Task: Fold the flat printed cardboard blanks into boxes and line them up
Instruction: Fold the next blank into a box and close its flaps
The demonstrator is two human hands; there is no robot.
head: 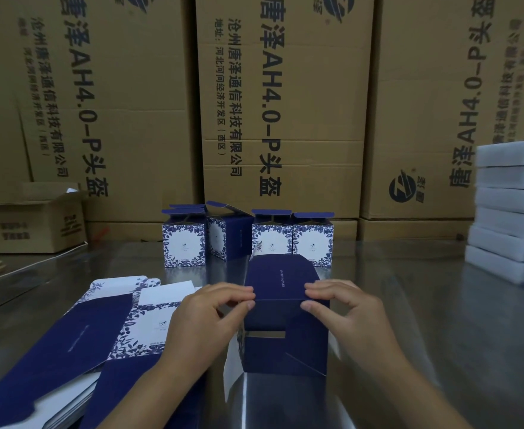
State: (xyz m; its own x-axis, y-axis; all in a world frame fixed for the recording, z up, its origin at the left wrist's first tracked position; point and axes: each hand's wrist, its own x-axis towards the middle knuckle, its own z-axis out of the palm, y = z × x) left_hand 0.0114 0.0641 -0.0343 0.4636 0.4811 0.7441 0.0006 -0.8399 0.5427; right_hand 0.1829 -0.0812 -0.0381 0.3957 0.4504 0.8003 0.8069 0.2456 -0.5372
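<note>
A navy printed box [280, 323] lies on its side in the middle of the steel table, its folded end flaps facing me. My left hand [211, 317] pinches its upper left edge, and my right hand [344, 311] pinches its upper right edge, fingers curled over the top panel. A stack of flat blue-and-white floral blanks [87, 342] lies at the left. Behind stand several folded boxes [248, 239] in a row, their top flaps open.
Large brown shipping cartons [285, 103] wall off the back of the table. A smaller open brown carton [34, 218] sits at the back left. White foam trays [508, 209] are stacked at the right edge. Bare steel tabletop [424, 305] lies to the right.
</note>
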